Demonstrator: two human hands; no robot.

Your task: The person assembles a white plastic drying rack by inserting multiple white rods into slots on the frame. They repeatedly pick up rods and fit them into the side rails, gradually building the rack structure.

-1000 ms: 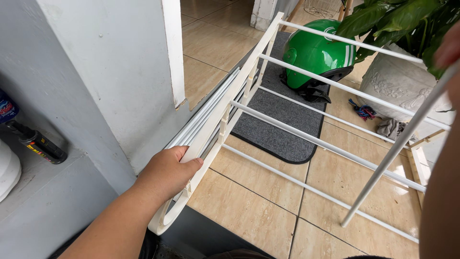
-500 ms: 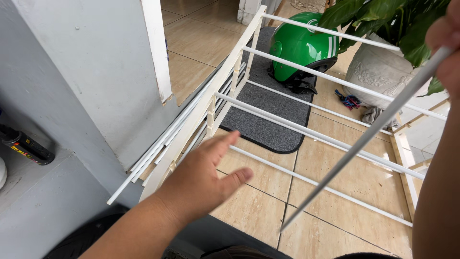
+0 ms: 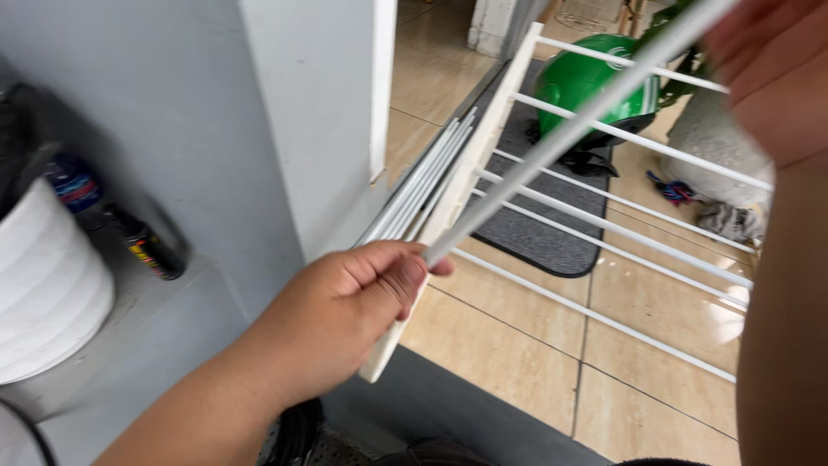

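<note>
Green helmet [image 3: 586, 82] on grey mat [image 3: 539, 229]; small dark bottle [image 3: 145, 242].

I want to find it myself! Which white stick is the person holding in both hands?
Start at the grey wall corner, where a white rack tilts over the tiled floor. The loose rod crosses in front of its bars, running from the left hand up to the right hand. Unlike the others, it runs slantwise, fixed to nothing.

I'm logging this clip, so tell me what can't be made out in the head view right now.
- Right hand: blurred, cut off by the top edge; its grip on the loose white rod is unclear.
- Rod's near end: hidden inside the left hand.
- Green helmet: partly behind the rod and rack rails.
</note>
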